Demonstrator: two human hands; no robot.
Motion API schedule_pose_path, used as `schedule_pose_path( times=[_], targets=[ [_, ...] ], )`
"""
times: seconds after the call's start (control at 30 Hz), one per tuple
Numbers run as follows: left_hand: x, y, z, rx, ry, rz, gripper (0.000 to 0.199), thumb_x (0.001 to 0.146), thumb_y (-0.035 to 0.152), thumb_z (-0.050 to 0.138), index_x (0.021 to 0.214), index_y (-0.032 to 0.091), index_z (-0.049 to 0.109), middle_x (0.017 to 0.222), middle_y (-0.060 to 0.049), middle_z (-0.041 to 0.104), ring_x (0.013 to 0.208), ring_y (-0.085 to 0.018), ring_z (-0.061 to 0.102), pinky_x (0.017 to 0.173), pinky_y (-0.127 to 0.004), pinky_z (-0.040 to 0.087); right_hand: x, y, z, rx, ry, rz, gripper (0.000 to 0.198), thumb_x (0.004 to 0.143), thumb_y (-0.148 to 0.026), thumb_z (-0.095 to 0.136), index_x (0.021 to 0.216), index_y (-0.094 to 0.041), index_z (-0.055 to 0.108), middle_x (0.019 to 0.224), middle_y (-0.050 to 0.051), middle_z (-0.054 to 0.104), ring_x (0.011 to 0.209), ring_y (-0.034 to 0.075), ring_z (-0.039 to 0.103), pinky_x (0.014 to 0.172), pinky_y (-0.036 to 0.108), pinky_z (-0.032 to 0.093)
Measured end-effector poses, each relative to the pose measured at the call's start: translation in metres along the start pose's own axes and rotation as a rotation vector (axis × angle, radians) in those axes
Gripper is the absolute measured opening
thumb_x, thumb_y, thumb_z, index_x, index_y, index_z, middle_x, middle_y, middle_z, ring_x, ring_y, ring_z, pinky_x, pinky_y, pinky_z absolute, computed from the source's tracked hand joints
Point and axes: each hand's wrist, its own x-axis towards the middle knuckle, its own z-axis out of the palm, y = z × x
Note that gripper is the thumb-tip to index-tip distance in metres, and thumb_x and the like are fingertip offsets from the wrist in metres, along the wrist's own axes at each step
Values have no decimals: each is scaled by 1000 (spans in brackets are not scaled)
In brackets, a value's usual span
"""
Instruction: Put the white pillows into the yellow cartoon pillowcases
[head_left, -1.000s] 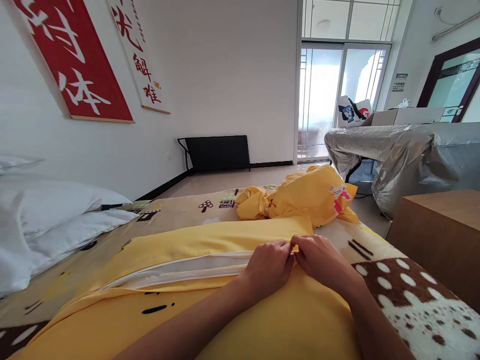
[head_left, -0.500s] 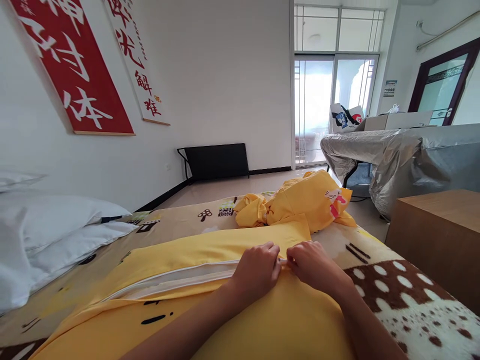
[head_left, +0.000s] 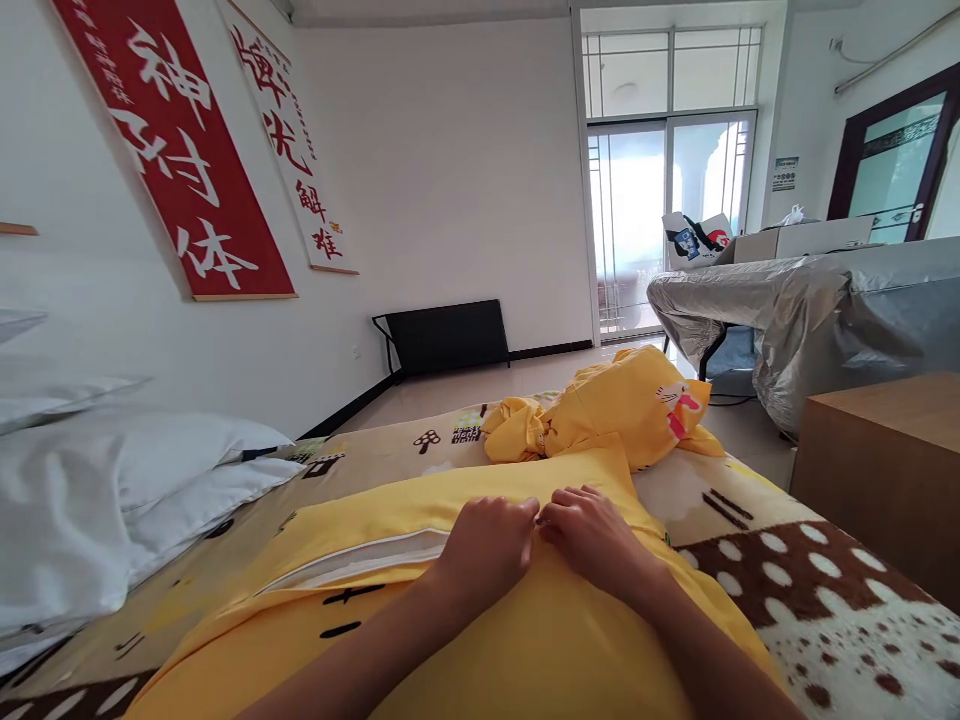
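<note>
A yellow pillow cover (head_left: pixel 600 640) lies across the bed in front of me, with a dark print on its left part. Its zipper (head_left: pixel 360 552) gapes on the left, showing white filling or an inner pillow in the opening. My left hand (head_left: pixel 491 540) is closed on the zipper edge at the right end of that gap. Right beside it, fingertips almost touching, my right hand (head_left: pixel 596 530) pinches the zipper; the slider itself is hidden by the fingers. To the right of my hands the seam lies together.
A bunched yellow cloth bundle (head_left: pixel 622 405) lies beyond the cover on the patterned blanket (head_left: pixel 847 610). White pillows (head_left: pixel 187 490) are piled at left. A wooden cabinet (head_left: pixel 877 440) and a plastic-covered table (head_left: pixel 810 290) stand at right. A black folded frame (head_left: pixel 450 335) leans against the wall.
Both hands have moved left along the zipper, and the open gap has become shorter. The view has shifted slightly left and up.
</note>
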Motion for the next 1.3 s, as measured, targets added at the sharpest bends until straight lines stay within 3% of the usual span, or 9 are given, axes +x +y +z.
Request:
schedule_pose_path(
  times=[0.2, 0.6, 0.77, 1.0, 1.13, 1.3],
  targets=[
    [-5, -15, -2, -16, 15, -93, 21, 82, 18, 39, 71, 19, 56, 67, -6, 64, 65, -21, 60, 54, -30, 27, 1, 3, 0, -36, -11, 25, 22, 93, -19, 43, 79, -18, 61, 85, 2, 64, 81, 14, 58, 74, 27, 32],
    [-21, -49, 2, -45, 58, -222, 18, 79, 17, 38, 64, 18, 47, 73, -5, 60, 66, -18, 55, 57, -30, 31, 0, 3, 2, -23, -1, 45, 20, 93, -19, 43, 82, -18, 59, 87, 3, 63, 80, 13, 58, 73, 26, 32],
    [-26, -57, 12, 62, 82, -196, 20, 81, 15, 34, 71, 17, 51, 81, -8, 59, 75, -20, 56, 65, -32, 36, 0, 2, 0, -30, 6, 44, 20, 94, -18, 41, 85, -18, 59, 88, 3, 63, 82, 14, 57, 72, 27, 32],
    [-30, -63, 22, -175, 27, -188, 25, 90, 23, 29, 76, 18, 50, 87, -6, 59, 79, -18, 56, 70, -30, 39, 1, 3, 2, -35, -19, 64, 18, 93, -19, 43, 87, -18, 59, 90, 4, 64, 84, 15, 58, 72, 27, 33],
    [-33, -68, 23, -155, 82, -135, 26, 90, 24, 31, 75, 19, 52, 89, -6, 59, 84, -20, 55, 73, -31, 40, 1, 2, 1, -33, -38, 69, 18, 93, -19, 43, 88, -18, 61, 91, 4, 64, 85, 15, 58, 73, 27, 33],
    [-37, -73, 23, -129, 128, -162, 25, 87, 19, 31, 70, 18, 50, 82, -6, 57, 76, -19, 54, 69, -32, 39, 1, 3, 2, -33, -35, 65, 18, 93, -19, 43, 88, -18, 61, 91, 3, 64, 85, 15, 58, 74, 27, 34]
  ],
)
